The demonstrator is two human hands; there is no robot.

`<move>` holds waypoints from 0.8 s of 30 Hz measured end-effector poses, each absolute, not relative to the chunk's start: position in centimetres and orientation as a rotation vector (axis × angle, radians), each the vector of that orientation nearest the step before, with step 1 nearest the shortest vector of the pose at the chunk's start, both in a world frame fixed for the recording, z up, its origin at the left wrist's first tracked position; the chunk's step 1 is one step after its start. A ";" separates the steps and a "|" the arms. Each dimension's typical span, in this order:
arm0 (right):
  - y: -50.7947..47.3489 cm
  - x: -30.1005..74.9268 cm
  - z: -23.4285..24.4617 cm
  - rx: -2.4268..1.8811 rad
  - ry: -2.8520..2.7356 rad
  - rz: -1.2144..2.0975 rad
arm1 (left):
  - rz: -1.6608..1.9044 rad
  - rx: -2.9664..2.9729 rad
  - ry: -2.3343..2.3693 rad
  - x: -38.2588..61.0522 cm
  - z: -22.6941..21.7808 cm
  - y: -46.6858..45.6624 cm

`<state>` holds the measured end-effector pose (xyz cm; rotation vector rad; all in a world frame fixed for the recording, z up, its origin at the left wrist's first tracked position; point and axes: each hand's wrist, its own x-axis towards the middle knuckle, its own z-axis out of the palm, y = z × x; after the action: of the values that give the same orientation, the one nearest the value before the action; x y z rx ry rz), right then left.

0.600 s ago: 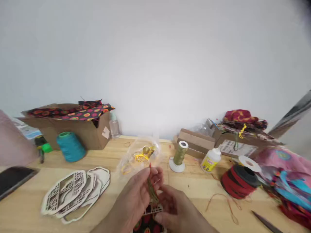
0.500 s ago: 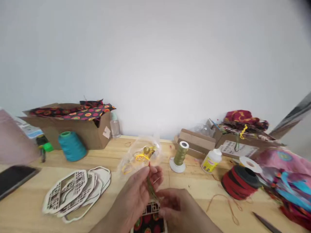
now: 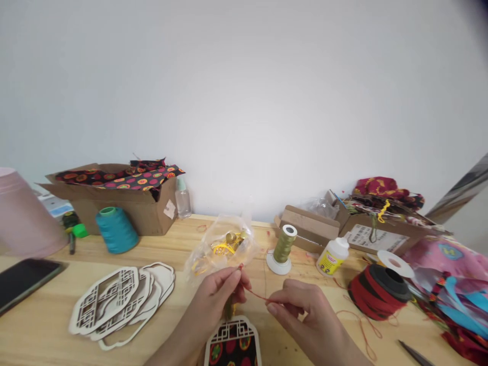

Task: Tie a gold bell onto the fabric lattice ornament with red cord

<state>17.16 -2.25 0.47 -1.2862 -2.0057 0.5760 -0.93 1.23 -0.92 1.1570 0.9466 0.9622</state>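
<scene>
My left hand [image 3: 223, 290] is closed in a pinch, with a bit of red thread poking up past the thumb. Olive-green cord [image 3: 229, 310] hangs below its fingers, partly hidden by them. Between my hands the red thread [image 3: 257, 295] runs taut, its other side pinched by my right hand [image 3: 299, 310], thumb against forefinger. Just under my hands lies a pale wooden lattice frame [image 3: 234, 325] backed with dark, patterned fabric [image 3: 232, 351]. The picture's bottom edge cuts it off.
Stacked lattice frames [image 3: 109, 300] and a phone [image 3: 28, 279] lie left. Behind are a teal thread cone [image 3: 116, 231], a plastic bag [image 3: 221, 244] with yellow cords, an olive spool [image 3: 284, 244] and a glue bottle [image 3: 332, 256]. Right: a red-black spool [image 3: 375, 292], scissor-like blade [image 3: 415, 353].
My right hand has moved right, away from the left, drawing red thread out between them. The lattice frame now shows more fully below my hands. The view has shifted slightly.
</scene>
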 end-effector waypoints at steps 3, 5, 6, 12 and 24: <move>-2.3 17.4 1.1 -1.194 -2.003 0.335 | 0.806 1.443 0.989 -0.7 -0.7 1.0; -2.3 17.5 1.5 -1.163 -1.977 0.253 | 0.715 1.504 0.947 -0.4 -0.6 0.7; -2.3 17.6 1.6 -1.164 -1.964 0.250 | 0.672 1.508 0.926 -0.3 -0.5 0.6; -2.4 17.5 1.7 -1.224 -1.922 0.339 | 0.446 1.525 0.843 -0.3 -0.9 0.0; -1.8 16.5 -1.0 -1.484 -1.704 0.891 | 0.367 1.690 0.822 -0.5 0.5 -1.3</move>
<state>16.47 -1.80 -1.01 -1.4842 -1.7036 0.8908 -0.52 -1.33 0.55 1.6901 0.8222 0.3671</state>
